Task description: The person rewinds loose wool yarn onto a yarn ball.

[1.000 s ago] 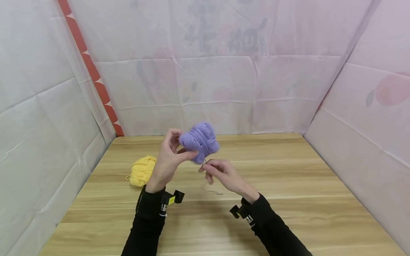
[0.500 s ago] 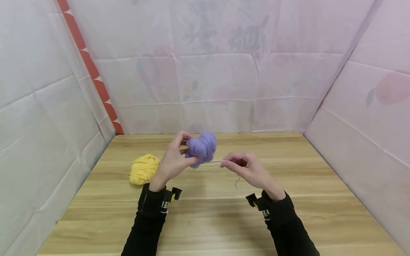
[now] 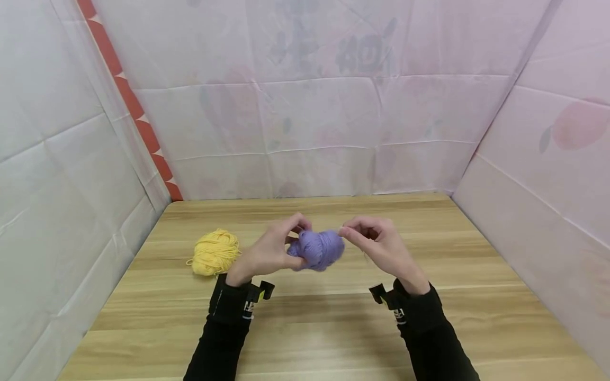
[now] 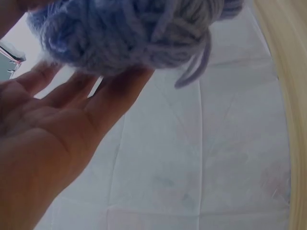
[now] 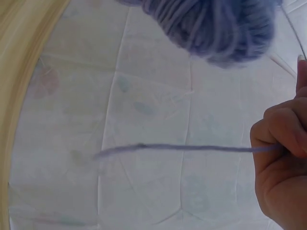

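- The left hand [image 3: 269, 253] holds the purple yarn ball [image 3: 320, 250] above the worktop [image 3: 329, 338], its thumb and fingers clamped on the ball from the left side.
- The right hand [image 3: 381, 247] is just beside the ball's right end, thumb and fingertips pinched together on the purple strand [image 5: 201, 148].
- In the right wrist view, one stretch of the strand runs from the ball to the fingertips, and its loose tail sticks out from the curled fingers.
- In the left wrist view, a short loop of yarn [image 4: 195, 69] hangs from the ball's underside.
- The yellow yarn ball [image 3: 215, 253] lies on the worktop, to the left of the left hand and near that wrist.
- Pale printed sheets [image 3: 310, 121] stand behind and at both sides, with a red strip [image 3: 126, 95] at the far left corner.
- Black sleeves [image 3: 216, 338] cover both forearms.
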`<state>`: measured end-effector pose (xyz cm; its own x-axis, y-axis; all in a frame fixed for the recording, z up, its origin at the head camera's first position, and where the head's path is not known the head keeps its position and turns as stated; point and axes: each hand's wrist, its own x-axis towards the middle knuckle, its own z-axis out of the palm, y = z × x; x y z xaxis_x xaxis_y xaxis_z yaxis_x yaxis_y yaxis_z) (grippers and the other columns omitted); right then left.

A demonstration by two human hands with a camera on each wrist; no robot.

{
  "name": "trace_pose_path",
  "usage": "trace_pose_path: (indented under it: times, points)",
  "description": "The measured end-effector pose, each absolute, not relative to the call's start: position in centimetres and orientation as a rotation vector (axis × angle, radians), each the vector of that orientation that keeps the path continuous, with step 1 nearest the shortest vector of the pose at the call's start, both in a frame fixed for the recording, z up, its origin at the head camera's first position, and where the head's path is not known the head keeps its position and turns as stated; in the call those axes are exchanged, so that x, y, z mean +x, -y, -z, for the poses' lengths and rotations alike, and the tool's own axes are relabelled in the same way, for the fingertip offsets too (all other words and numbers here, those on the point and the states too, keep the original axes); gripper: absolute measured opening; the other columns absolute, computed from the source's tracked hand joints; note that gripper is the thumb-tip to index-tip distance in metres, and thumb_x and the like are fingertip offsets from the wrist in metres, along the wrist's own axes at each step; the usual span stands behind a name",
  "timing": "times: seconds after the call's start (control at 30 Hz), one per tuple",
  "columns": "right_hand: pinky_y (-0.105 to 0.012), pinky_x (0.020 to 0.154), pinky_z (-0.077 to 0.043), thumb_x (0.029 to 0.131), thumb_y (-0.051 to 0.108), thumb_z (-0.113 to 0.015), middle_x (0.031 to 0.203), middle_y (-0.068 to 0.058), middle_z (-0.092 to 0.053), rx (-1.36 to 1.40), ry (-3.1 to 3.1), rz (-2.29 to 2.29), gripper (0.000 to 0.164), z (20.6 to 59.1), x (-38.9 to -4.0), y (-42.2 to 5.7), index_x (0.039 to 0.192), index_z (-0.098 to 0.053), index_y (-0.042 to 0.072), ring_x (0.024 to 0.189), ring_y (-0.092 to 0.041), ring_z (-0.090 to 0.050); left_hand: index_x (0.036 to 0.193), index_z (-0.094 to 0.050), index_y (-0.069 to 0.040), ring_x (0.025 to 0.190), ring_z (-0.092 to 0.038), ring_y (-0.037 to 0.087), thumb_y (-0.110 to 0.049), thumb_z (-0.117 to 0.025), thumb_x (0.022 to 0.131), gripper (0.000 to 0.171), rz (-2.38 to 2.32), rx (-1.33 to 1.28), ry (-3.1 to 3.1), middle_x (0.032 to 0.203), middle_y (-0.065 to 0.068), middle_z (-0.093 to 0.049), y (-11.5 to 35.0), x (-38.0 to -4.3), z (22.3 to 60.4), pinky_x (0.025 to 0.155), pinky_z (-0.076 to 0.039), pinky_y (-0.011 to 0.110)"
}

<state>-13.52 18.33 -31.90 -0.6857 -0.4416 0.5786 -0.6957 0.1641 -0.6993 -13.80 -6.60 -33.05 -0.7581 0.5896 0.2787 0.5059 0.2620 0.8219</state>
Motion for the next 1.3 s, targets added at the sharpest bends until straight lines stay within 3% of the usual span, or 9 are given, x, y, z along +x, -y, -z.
trace_pose_path:
  times: [0.33, 0.5, 0.63, 0.77, 0.87, 1.03, 1.13, 1.3]
  points:
    - [-0.024, 0.045, -0.034, 0.090, 0.000, -0.063, 0.071, 0.005, -0.058, 1.031, 2.219, -1.573, 0.011, 33.4, -14.6, -17.2, 0.090, -0.070, 0.007, 0.052, -0.004, -0.041, 0.114, -0.051, -0.011, 0.109, -0.055, 0.019, 0.005, -0.074, 0.071, 0.051, -1.613, 1.222, -2.067, 0.115, 0.007, -0.053, 6.4, -13.5, 33.0, 0.092, -0.054, 0.033]
    - [-0.021, 0.050, -0.045, 0.092, 0.000, -0.061, 0.080, 0.010, -0.066, 1.061, 2.224, -1.678, 0.009, 34.1, -15.0, -16.5, 0.090, -0.069, 0.000, 0.059, -0.003, -0.054, 0.116, -0.049, -0.006, 0.113, -0.053, 0.023, 0.007, -0.075, 0.072, 0.053, -1.759, 1.243, -1.908, 0.116, 0.011, -0.052, 7.0, -13.3, 32.6, 0.096, -0.052, 0.039]
    - [-0.021, 0.061, -0.053, 0.088, -0.007, -0.060, 0.085, 0.012, -0.069, 1.101, 2.200, -1.658, 0.009, 34.7, -15.3, -16.0, 0.092, -0.069, -0.006, 0.071, -0.001, -0.062, 0.116, -0.047, -0.005, 0.112, -0.054, 0.022, 0.012, -0.074, 0.071, 0.055, -1.905, 1.205, -1.846, 0.118, 0.010, -0.052, 7.6, -13.2, 32.5, 0.095, -0.053, 0.035]
    - [-0.019, 0.052, -0.046, 0.085, -0.014, -0.055, 0.068, 0.011, -0.057, 1.143, 2.177, -1.611, 0.018, 35.2, -15.4, -15.6, 0.071, -0.060, -0.003, 0.060, 0.003, -0.051, 0.117, -0.047, -0.007, 0.111, -0.055, 0.018, 0.017, -0.070, 0.070, 0.058, -2.073, 1.121, -1.780, 0.120, 0.007, -0.053, 8.0, -13.2, 32.4, 0.095, -0.052, 0.031]
    - [-0.020, 0.044, -0.036, 0.085, -0.014, -0.052, 0.061, 0.011, -0.044, 1.143, 2.213, -1.616, 0.025, 35.3, -15.3, -15.4, 0.065, -0.052, 0.001, 0.053, 0.003, -0.040, 0.116, -0.047, -0.010, 0.109, -0.056, 0.015, 0.020, -0.067, 0.069, 0.060, -2.176, 1.035, -1.744, 0.119, 0.004, -0.053, 8.2, -13.1, 32.3, 0.094, -0.052, 0.028]
    - [-0.020, 0.039, -0.034, 0.080, -0.018, -0.047, 0.055, 0.005, -0.042, 1.139, 2.291, -1.636, 0.023, 35.4, -15.1, -15.2, 0.066, -0.051, -0.001, 0.047, 0.002, -0.038, 0.115, -0.046, -0.014, 0.103, -0.058, 0.012, 0.021, -0.063, 0.071, 0.060, -2.316, 0.893, -1.704, 0.113, 0.001, -0.052, 8.3, -13.1, 32.1, 0.090, -0.052, 0.026]
    - [-0.021, 0.039, -0.034, 0.086, -0.014, -0.047, 0.054, -0.003, -0.043, 1.163, 2.335, -1.664, 0.022, 35.4, -15.1, -15.1, 0.070, -0.054, -0.001, 0.047, 0.001, -0.038, 0.115, -0.045, -0.015, 0.102, -0.058, 0.013, 0.020, -0.062, 0.074, 0.057, -2.388, 0.831, -1.712, 0.111, 0.001, -0.053, 8.3, -13.3, 32.1, 0.089, -0.053, 0.026]
    - [-0.025, 0.041, -0.040, 0.096, -0.001, -0.050, 0.061, -0.008, -0.049, 1.212, 2.406, -1.720, 0.017, 35.1, -15.0, -15.0, 0.097, -0.066, -0.004, 0.051, -0.005, -0.043, 0.117, -0.044, -0.015, 0.107, -0.060, 0.016, 0.016, -0.065, 0.078, 0.053, -2.464, 0.731, -1.794, 0.114, 0.004, -0.055, 8.5, -13.6, 32.2, 0.090, -0.054, 0.027]
